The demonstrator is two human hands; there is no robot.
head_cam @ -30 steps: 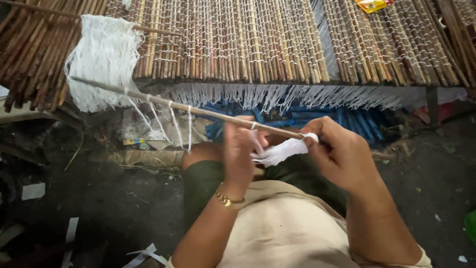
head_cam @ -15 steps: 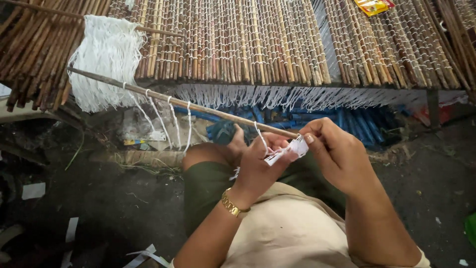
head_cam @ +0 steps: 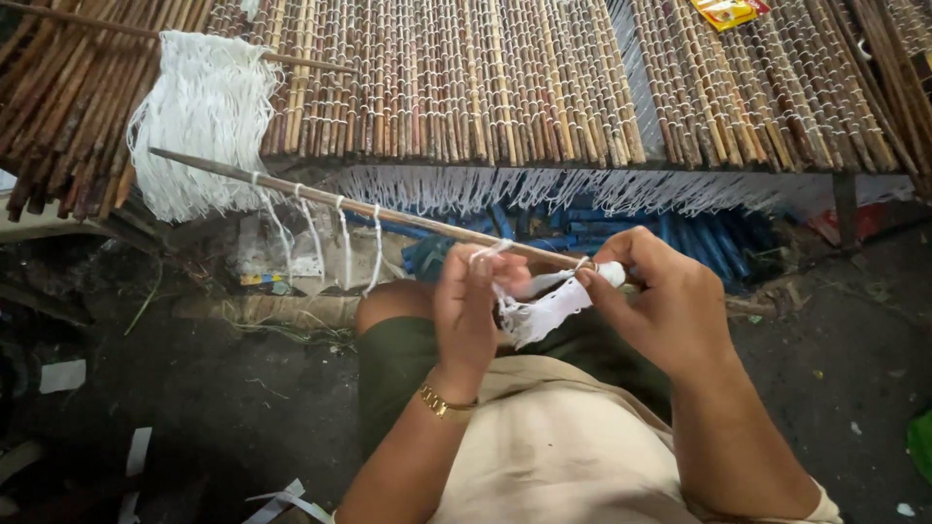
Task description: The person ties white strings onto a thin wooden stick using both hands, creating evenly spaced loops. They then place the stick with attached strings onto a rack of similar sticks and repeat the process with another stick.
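White string [head_cam: 540,312] stretches between both hands above the lap, left hand [head_cam: 471,315] looping it, right hand [head_cam: 665,306] pinching the stick [head_cam: 388,212]; knotting appears underway, with tightening needing steady tension.

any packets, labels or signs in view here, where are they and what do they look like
Small packet: lying on the stick mat at the top edge, right of middle; flat, yellow with red, cut off by the frame.
Clear plastic wrapper: on the ground under the mat's left part; crumpled, with a yellow and blue strip.
No signs or screens.
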